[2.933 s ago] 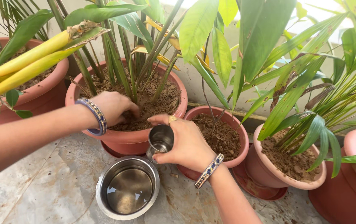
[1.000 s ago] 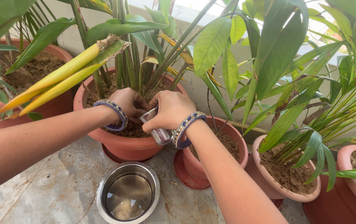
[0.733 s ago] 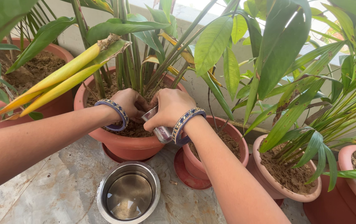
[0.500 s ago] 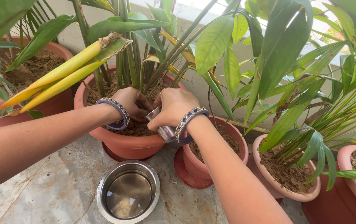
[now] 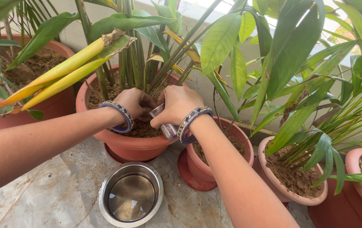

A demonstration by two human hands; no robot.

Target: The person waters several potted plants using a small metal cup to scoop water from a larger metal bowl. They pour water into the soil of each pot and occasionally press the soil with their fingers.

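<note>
Here, my right hand (image 5: 176, 104) grips a small steel cup (image 5: 165, 123), tipped over the terracotta pot (image 5: 126, 143); left hand (image 5: 135, 102) curled loosely on soil (image 5: 141, 128).

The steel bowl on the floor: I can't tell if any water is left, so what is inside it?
The steel bowl holds shallow clear liquid with its shiny bottom showing through. Nothing covers it. The small steel cup in the right hand hides its own contents.

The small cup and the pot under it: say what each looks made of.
Small cup, in the right hand: probably polished steel, with mirror-bright grey reflections. Pot: smooth, matte terracotta-coloured; plastic or clay, which one can't be told.
</note>
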